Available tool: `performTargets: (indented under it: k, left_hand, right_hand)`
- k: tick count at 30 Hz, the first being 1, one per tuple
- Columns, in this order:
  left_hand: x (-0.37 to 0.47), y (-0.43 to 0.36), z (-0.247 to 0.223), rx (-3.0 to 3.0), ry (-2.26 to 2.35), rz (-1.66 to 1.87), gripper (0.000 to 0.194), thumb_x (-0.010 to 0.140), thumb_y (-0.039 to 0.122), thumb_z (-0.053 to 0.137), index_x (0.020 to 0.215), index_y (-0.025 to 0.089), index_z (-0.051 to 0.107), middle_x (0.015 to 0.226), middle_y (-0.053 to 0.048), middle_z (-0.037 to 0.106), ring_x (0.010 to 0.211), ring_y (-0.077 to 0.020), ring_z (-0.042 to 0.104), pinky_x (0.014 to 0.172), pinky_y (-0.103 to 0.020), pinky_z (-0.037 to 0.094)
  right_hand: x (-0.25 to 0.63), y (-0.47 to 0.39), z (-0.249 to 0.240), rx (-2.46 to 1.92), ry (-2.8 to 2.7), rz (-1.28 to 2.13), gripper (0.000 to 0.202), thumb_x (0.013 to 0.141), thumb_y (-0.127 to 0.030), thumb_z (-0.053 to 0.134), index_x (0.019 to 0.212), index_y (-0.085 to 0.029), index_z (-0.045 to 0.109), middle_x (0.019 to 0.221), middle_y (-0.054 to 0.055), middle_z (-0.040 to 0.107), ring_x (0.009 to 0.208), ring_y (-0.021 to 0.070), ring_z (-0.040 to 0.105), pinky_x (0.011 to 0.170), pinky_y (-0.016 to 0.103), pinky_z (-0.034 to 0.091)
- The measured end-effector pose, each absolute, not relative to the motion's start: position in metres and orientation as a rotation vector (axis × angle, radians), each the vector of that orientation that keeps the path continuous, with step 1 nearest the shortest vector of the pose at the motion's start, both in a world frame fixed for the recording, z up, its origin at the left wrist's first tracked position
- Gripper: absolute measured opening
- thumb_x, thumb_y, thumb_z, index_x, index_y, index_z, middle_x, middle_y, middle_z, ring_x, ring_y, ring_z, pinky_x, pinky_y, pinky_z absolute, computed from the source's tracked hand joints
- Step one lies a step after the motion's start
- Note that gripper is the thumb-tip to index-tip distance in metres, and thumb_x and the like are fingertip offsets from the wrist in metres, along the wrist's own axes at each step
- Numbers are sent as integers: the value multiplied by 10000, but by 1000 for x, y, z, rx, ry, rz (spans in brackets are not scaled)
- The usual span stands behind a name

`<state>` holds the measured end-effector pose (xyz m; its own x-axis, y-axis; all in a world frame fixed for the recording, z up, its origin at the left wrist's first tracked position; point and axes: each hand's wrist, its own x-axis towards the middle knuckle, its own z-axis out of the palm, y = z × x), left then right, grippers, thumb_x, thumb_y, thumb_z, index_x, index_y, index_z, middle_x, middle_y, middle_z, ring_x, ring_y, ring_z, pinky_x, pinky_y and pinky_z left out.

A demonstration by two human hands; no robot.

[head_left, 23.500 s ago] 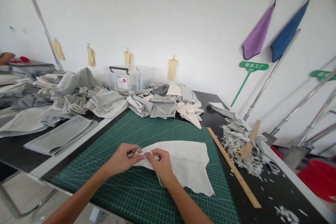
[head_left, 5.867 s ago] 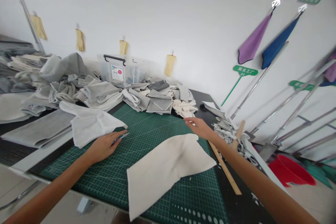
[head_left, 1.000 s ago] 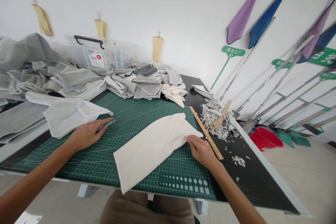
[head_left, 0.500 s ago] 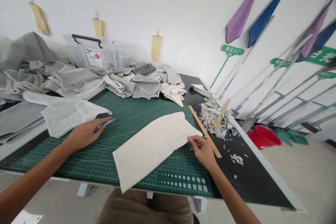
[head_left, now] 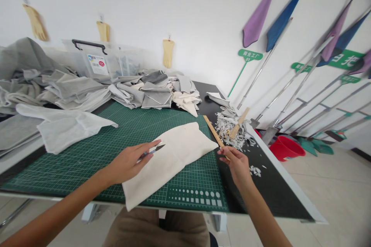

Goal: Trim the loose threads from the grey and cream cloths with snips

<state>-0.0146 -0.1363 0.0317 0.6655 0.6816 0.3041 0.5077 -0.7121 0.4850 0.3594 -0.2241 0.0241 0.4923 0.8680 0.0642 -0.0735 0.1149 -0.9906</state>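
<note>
A cream fabric piece (head_left: pixel 171 162) lies flat and slanted on the green cutting mat (head_left: pixel 127 123). My left hand (head_left: pixel 130 162) is over its left part, closed around a small blue-handled cutter (head_left: pixel 156 148) whose pointed blade sticks out to the right. Finer detail of this tool is hidden by the fingers. Just beyond the fabric's right tip, my right hand (head_left: pixel 234 162) pinches the near part of a wooden ruler (head_left: pixel 212 129). The ruler runs along the mat's right edge, and its near end is hidden by that hand.
Grey and white fabric pieces (head_left: pixel 156 94) are heaped along the back, before a clear plastic box (head_left: pixel 98 60). A white piece (head_left: pixel 69 127) lies at left. Shredded scraps (head_left: pixel 228 127) and a wooden strip (head_left: pixel 239 123) are right of the ruler. A red bucket (head_left: pixel 286 148) stands on the floor.
My left hand has moved right with the cutter, from the mat onto the cream fabric. My right hand has left the fabric's tip and taken hold of the ruler. The view has shifted slightly.
</note>
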Motion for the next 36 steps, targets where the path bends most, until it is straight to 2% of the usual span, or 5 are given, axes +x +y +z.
performTargets:
  k: [6, 12, 18, 24, 36]
  left_hand:
    - [-15, -130, 20, 2429, 1026, 687, 472, 950, 377, 398, 1413, 286, 385, 1186, -36, 645, 755, -161, 626, 736, -251, 472]
    - [-44, -108, 4, 2072, 1193, 996, 503, 908, 460, 468, 1357, 234, 471, 1285, -49, 583, 1055, -224, 582, 897, -297, 443]
    - [-61, -105, 5, 1825, 1262, 1106, 564, 864, 490, 539, 1358, 231, 456, 1118, -49, 651, 719, -152, 592, 692, -265, 480]
    - [-61, -108, 7, 1850, 1282, 1101, 510, 864, 460, 549, 1329, 258, 490, 1231, -44, 603, 957, -216, 590, 854, -325, 454]
    - [-62, -111, 11, 1817, 1276, 1137, 511, 861, 467, 544, 1317, 240, 511, 1080, -45, 646, 825, -182, 583, 757, -292, 469]
  right_hand:
    - [435, -237, 36, -1520, -916, 325, 270, 720, -423, 685, 806, -167, 679, 752, 58, 699, 725, 210, 666, 612, 304, 571]
    - [507, -226, 30, -2040, -1060, -60, 296, 730, -407, 565, 819, -153, 688, 699, 104, 732, 621, 264, 689, 653, 373, 533]
    - [539, -209, 25, -2208, -1205, -174, 206, 620, -368, 588, 625, -188, 687, 593, 104, 701, 681, 332, 671, 650, 398, 464]
    - [535, -198, 18, -2225, -1341, -150, 232, 649, -350, 563, 740, -197, 713, 687, 79, 740, 747, 303, 697, 703, 379, 487]
    - [497, -209, 33, -2195, -1400, -221, 342, 762, -466, 523, 926, -231, 710, 774, 47, 768, 792, 298, 710, 697, 376, 512]
